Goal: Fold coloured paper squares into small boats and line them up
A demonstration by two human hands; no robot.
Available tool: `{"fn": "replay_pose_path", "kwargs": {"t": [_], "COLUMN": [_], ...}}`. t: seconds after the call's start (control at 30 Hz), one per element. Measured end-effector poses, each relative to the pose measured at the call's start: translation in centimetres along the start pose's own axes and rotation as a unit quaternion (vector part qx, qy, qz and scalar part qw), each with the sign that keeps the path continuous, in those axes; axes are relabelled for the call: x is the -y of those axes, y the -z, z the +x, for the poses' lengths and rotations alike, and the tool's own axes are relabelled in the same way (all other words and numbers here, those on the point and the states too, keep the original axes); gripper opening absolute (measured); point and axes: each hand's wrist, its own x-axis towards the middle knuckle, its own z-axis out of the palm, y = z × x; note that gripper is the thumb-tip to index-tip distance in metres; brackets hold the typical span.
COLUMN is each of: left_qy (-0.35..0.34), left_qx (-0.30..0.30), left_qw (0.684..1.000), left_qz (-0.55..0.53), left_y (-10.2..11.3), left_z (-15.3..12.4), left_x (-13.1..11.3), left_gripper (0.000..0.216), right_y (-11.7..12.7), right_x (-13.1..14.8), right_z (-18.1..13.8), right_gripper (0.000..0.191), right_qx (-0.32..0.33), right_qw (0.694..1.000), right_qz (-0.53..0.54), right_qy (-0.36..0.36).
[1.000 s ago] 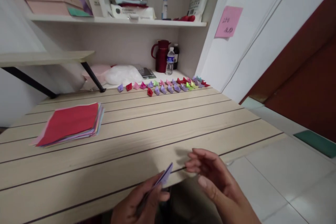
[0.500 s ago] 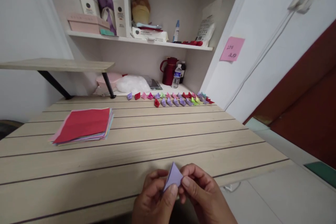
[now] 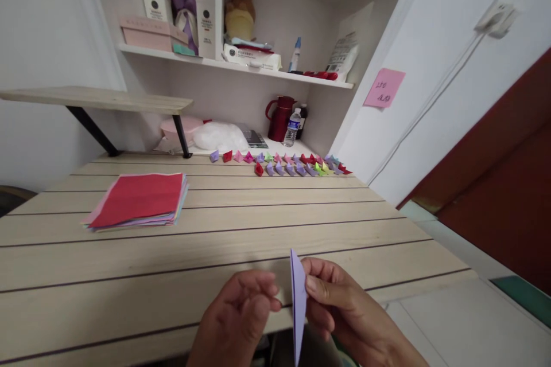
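Note:
A folded piece of lilac paper (image 3: 298,304) stands upright on its edge, seen nearly side-on, close to the table's front edge. My right hand (image 3: 344,304) pinches it between thumb and fingers along its right side. Just left of the paper, apart from it, my left hand (image 3: 241,315) has its fingers loosely curled with a gap between thumb and fingertips, holding nothing. Farther back on the table, small folded paper boats (image 3: 290,169) in lilac, red, pink, green and yellow stand in two rows.
A stack of coloured square paper (image 3: 138,200), red on top, lies at left on the slatted table (image 3: 215,229). Behind the boats are a red jug (image 3: 280,119) and a water bottle (image 3: 292,127). A raised wooden shelf (image 3: 99,98) on black legs stands at the back left.
My left hand has let go of the lilac paper and moved left. The paper, now only in my right hand, has turned nearly edge-on and shows a longer shape. The view has shifted slightly.

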Motion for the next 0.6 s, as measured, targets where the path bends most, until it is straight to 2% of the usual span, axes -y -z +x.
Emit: {"fn": "replay_pose_path", "kwargs": {"t": [0.13,0.3,0.4,0.6], "left_qy": [0.02,0.078,0.07,0.071], "left_qx": [0.049,0.101,0.108,0.214], "left_qw": [0.998,0.988,0.988,0.957], "left_qz": [-0.045,-0.09,-0.089,-0.183], "left_y": [-0.5,-0.8,-0.7,-1.3], "left_z": [-0.2,-0.5,-0.3,0.2], "left_x": [-0.5,-0.8,-0.2,1.1], "left_gripper": [0.045,0.033,0.031,0.029], "right_y": [-0.2,-0.2,-0.1,-0.1], "right_x": [-0.8,-1.3,-1.3,-1.6], "right_z": [0.1,0.2,0.3,0.4], "right_gripper": [0.032,0.029,0.028,0.031], "right_qx": [0.036,0.056,0.06,0.081], "right_qw": [0.999,0.997,0.996,0.992], "right_qz": [0.02,0.034,0.049,0.07], "right_qy": [-0.027,-0.041,-0.047,-0.063]}}
